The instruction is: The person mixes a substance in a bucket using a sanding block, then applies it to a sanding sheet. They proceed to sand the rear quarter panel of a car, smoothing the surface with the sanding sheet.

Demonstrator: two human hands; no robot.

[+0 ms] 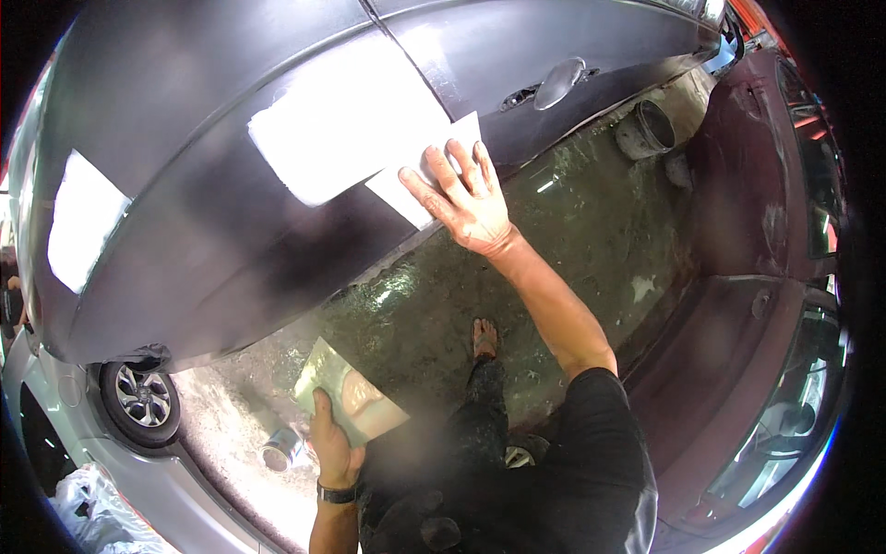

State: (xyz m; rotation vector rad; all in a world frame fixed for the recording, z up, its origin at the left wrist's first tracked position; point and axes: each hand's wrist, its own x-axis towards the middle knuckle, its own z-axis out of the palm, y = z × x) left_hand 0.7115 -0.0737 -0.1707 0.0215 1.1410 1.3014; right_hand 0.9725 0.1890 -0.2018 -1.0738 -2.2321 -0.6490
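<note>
My right hand (471, 208) reaches out to the dark car body (221, 249), its fingers spread over a flat white spreader (399, 196). The spreader lies against the panel at the lower right edge of a large white filler patch (341, 120). Low on the left, my left hand (334, 443) grips a flat pale board (318, 369) by its edge, thumb on top. A smooth lump of beige putty (358, 392) sits on that board. A second white patch (83, 222) covers the panel farther left.
A door handle (558, 83) juts from the panel. A bucket (644, 129) stands on the wet floor (572, 222), and a can (281, 450) lies near the left wheel (140, 395). A maroon car (729, 222) is along the right; a silver car (138, 471) is at lower left.
</note>
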